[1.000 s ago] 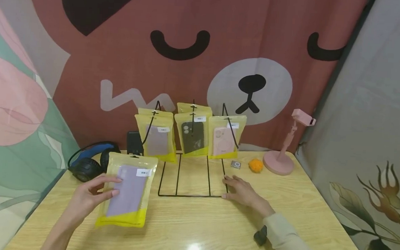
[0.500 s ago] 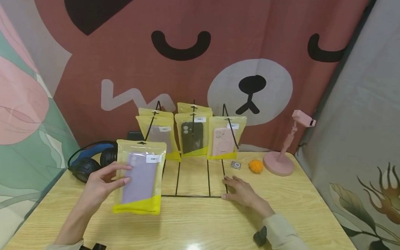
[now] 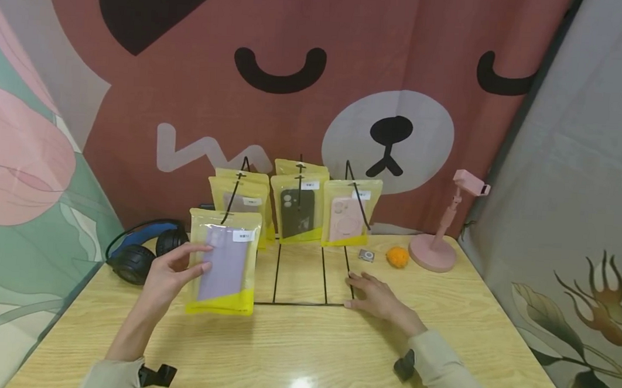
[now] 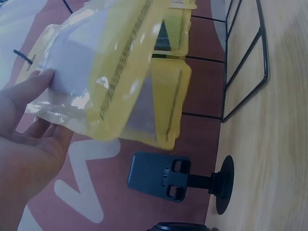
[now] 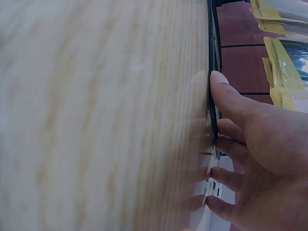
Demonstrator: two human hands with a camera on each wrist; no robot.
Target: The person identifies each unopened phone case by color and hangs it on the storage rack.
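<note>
My left hand pinches a clear, yellow-edged pouch by its left side, thumb in front. A purple phone case shows inside, with a white label at upper right. The pouch's top hole is right at the tip of the black left hook. Behind it, similar pouches hang on that hook. My right hand grips the front right corner of the black wire display rack, thumb at the front bar and fingers along the side bar.
Pouches with a black phone case and a pink one hang on the other hooks. Headphones and a black phone stand stand at left. A small square gadget, an orange ball and a pink stand are at right.
My left hand has carried the purple-case pouch right, up and toward the rack, bringing its top to the left hook's tip. My right hand has stayed at the rack's corner.
</note>
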